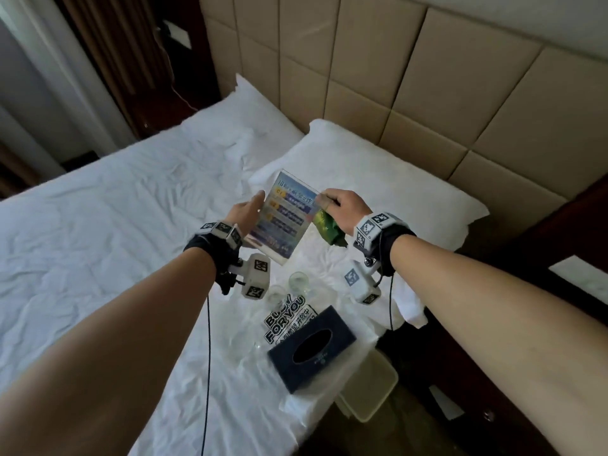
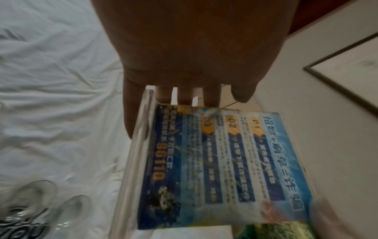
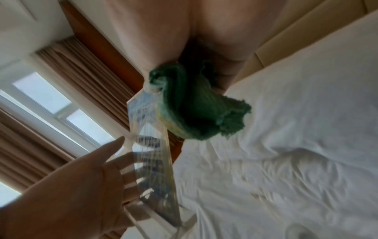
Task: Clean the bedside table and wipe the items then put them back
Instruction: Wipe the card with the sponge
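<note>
Hands meet over the bed: the left hand (image 1: 245, 210), fingers straight, props the clear acrylic sign (image 1: 283, 220) from behind, apparently to steady it, while the right hand (image 1: 342, 209) pinches a green cloth (image 1: 329, 230) against its far corner, apparently wiping. Glasses (image 1: 297, 280) and tissue box (image 1: 312, 347) lie below both wrists.

Items laid out on the bed (image 1: 98, 225)

The tissue box (image 1: 311, 353) lies near; the two glasses (image 1: 289, 287) lie just beyond it to the left, the pillow (image 1: 378, 179) farther, the headboard (image 1: 427, 93) behind. The acrylic sign (image 1: 283, 222) is held above the bed between the left hand (image 1: 246, 213) and the right hand (image 1: 343, 209).
</note>
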Demonstrator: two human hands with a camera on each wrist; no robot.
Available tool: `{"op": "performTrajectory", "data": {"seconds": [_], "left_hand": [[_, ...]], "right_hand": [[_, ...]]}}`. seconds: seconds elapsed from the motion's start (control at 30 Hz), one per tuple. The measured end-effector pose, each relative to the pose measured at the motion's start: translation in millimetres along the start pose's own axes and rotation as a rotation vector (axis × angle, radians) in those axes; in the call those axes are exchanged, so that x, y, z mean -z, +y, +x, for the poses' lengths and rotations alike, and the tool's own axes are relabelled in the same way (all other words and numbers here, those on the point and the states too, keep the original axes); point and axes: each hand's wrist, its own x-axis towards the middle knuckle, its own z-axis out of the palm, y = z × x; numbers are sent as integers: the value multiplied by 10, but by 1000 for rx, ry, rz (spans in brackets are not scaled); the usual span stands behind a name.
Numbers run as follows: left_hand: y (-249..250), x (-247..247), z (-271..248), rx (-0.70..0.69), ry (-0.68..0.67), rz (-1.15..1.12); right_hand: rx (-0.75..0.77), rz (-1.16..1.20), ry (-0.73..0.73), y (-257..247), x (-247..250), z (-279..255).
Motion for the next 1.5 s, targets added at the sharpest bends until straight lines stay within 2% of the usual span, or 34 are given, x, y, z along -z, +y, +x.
{"op": "performTrajectory", "data": {"seconds": [0.1,0.23,0.37,0.63,0.77,0.93,1.1,1.2,1.37,1.5], "left_hand": [[344,-33,-224,-81,3,-22],[931,-231,-1057,-185,-15,-126],[1223,-489,-1570,-304,-89,-158],[1615,-824,-2178,-434,-142,-200],[1836,-891,-2381,-471,-160,-296],[2089,-861,-2509,-508,-175,-356],[2172,-746,-2605,-498,-177,-309],[2159,-609,-2641,-500,-192,-266],[2140,-372,-2640,-517,-205,-207],[2119,-235,-2516,-593,-158,-152]], "right_hand": [[72,38,67,-284,497,-228],[134,104,131,-521,1103,-606],[165,122,210,-603,1571,-953],[170,121,334,-770,2180,-1476],[135,173,432,-913,2401,-1749],[174,254,568,-1046,2535,-1967],[236,157,840,-1334,2475,-2135],[320,58,942,-1520,2350,-2159],[437,-225,972,-1703,2085,-2135],[427,-356,958,-1761,1934,-2061]]}}
